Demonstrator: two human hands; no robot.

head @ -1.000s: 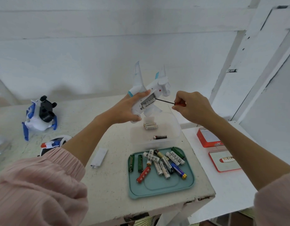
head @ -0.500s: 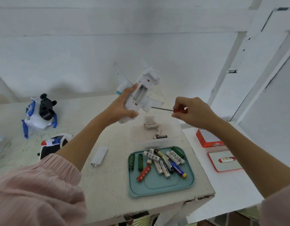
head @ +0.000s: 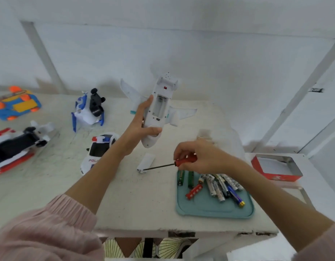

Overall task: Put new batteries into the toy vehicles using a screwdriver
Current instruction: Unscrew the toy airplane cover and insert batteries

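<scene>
Lower right: batteries (head: 215, 185) heaped on teal tray (head: 210, 210) | just above: right hand (head: 198, 157) pinching red screwdriver (head: 168, 164), nearer them | centre, beyond: left hand (head: 142, 125) gripping toy plane (head: 159, 108), empty battery bay facing camera, long axis near-vertical

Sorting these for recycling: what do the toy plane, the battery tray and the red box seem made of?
Toy plane: apparently moulded plastic, white, smooth, thin stiff wings. Battery tray: probably plastic, matte teal, rounded raised rim. Red box: likely tin, with shiny silvery inner walls.
</scene>
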